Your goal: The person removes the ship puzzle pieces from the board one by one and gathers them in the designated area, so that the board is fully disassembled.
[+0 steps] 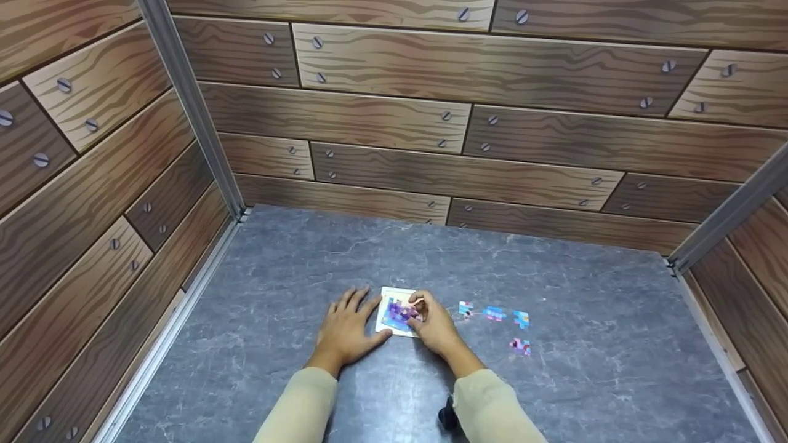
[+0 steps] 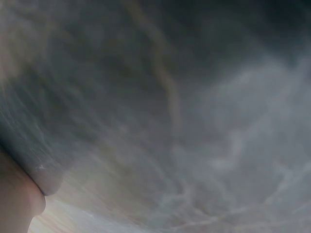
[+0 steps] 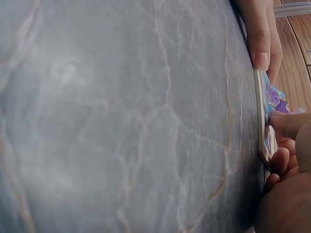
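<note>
Left hand (image 1: 349,329): spread at left edge of puzzle tray (image 1: 394,290). Right hand (image 1: 438,326): curled over tray's right edge, grip indeterminable. Loose pieces (image 1: 494,314): rightward, well inside counter (image 1: 603,363) edges.

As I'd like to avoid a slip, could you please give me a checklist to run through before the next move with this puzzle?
1. Puzzle tray lying flat on the tabletop: ok.
2. Left hand at the tray: ok, its thumb touches the near left corner.
3. Space left inside: ok, a pale uncovered area shows towards the far edge.
4. All pieces in: not ok, loose pieces lie to the right.
5. Piece held by the fingers of the right hand: cannot tell.
</note>
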{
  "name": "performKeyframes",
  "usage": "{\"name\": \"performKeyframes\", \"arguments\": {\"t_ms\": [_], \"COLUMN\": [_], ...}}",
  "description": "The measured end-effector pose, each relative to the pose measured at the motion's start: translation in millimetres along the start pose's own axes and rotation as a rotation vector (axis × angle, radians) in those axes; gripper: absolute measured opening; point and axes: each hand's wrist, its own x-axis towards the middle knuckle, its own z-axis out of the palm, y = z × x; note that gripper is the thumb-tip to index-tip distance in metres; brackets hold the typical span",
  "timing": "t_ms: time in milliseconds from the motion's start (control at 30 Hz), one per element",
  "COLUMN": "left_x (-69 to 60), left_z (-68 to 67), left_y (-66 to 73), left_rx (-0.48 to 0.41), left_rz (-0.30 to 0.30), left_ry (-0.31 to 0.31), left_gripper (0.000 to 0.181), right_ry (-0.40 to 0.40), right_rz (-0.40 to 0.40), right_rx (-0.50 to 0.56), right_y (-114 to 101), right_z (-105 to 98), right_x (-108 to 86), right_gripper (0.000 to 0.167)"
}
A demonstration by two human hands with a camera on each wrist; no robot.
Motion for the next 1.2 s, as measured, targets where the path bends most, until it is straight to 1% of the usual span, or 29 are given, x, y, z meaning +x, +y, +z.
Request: {"name": "performKeyframes", "arguments": {"t_ms": [167, 300, 467, 700, 833, 1000, 1200], "left_x": [0.0, 0.0, 0.2, 1.0, 0.6, 0.1, 0.3], "left_z": [0.1, 0.2, 0.5, 2.0, 0.8, 0.5, 0.3], "left_y": [0.6, 0.8, 0.5, -0.1, -0.3, -0.8, -1.0], "left_rx": [0.009, 0.005, -0.002, 0.008, 0.007, -0.002, -0.01], "left_rz": [-0.002, 0.001, 0.002, 0.02, 0.017, 0.016, 0.019], "left_ry": [-0.001, -0.002, 0.001, 0.023, 0.011, 0.015, 0.024], "left_gripper": [0.088, 0.088, 0.088, 0.089, 0.089, 0.089, 0.087], "right_ry": [0.021, 0.036, 0.04, 0.027, 0.006, -0.018, -0.003], "right_rz": [0.016, 0.023, 0.028, -0.051, -0.05, -0.033, -0.006], "right_rx": [0.035, -0.011, -0.07, -0.104, -0.115, -0.105, -0.067], "right_y": [1.0, 0.8, 0.4, 1.5, 2.8, 4.1, 5.5], "right_z": [2.3, 2.7, 2.3, 1.9, 0.3, -2.2, -3.3], "right_x": [1.9, 1.7, 0.8, -1.0, -1.1, -0.3, 0.5], "right_gripper": [0.032, 0.028, 0.035, 0.044, 0.046, 0.046, 0.04]}}
